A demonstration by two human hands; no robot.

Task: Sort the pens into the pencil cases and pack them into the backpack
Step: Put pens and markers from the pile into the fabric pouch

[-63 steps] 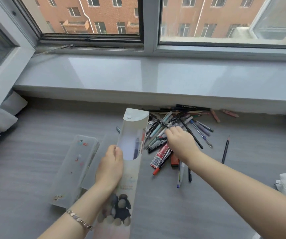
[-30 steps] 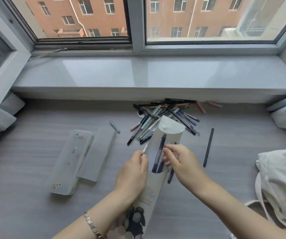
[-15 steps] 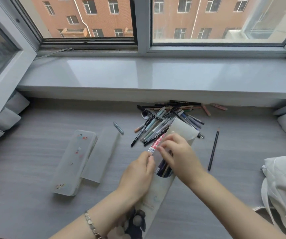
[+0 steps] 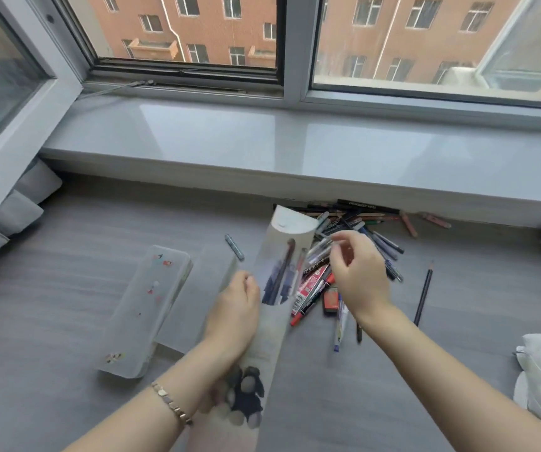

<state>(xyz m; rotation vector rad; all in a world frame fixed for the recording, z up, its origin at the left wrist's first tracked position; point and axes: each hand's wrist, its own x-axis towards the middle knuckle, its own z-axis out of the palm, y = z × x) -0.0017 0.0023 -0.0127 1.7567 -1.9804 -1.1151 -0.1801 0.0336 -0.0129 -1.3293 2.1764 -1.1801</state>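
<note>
Now my left hand [image 4: 235,309] grips the pencil case [image 4: 270,337]; my right hand [image 4: 359,275], at two o'clock, seemingly pinches a pen [image 4: 319,249].

Bright daylight enters through the window [image 4: 425,44] above the windowsill [image 4: 295,148], whose glossy top shows pale glare. Below the windowsill, shadows are soft and the right hand [image 4: 357,272] is motion-blurred. Left of the windowsill, frame lines bow.

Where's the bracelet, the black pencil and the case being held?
Bracelet [image 4: 171,402]: head view, middle link.
Black pencil [image 4: 424,294]: head view, middle of the shaft.
Held case [image 4: 291,224]: head view, top flap.
</note>
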